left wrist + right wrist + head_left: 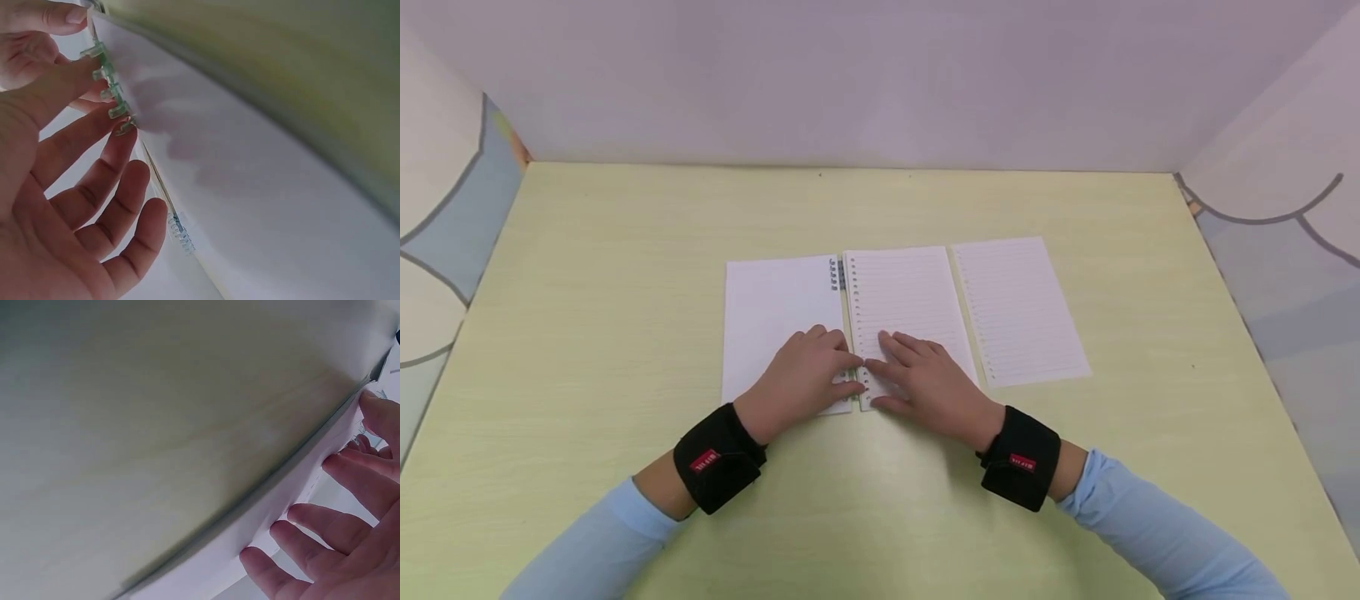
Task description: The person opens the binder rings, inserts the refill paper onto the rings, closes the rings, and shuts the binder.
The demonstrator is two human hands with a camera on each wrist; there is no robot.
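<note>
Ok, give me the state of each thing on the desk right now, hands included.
Binder notebook: lying open and flat.
Binder rings: partly unclipped near the hands.
Lined page: on the notebook's right side.
Loose sheet: flat, apart, untouched.
Left hand: fingers at the rings.
Right hand: pressing the lined page.

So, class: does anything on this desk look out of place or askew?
Yes. One lined sheet lies loose to the right of the notebook, tilted against its straight pages. The ring binding shows closed only at the top. Lower down, the left hand and right hand touch the rings.
</note>
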